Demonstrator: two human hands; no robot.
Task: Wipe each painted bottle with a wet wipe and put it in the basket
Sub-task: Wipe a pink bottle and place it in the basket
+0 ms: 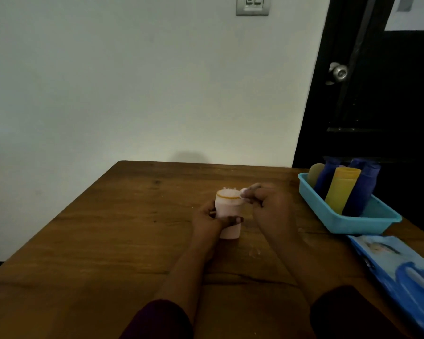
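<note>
A short pale pink bottle [228, 211] with an orange ring near its top stands upright on the wooden table [108, 228]. My left hand [209, 220] grips its side, thumb across the front. My right hand [267, 204] is just right of the bottle's top and pinches a small white wet wipe [243, 191] against the rim. A turquoise basket [340, 221] at the right holds several painted bottles, among them a yellow one [340, 189] and blue ones [362, 189].
A blue pack of wet wipes [399, 272] lies at the table's right front edge, below the basket. A white wall runs behind the table. A black door with a metal knob [338, 72] stands at the back right.
</note>
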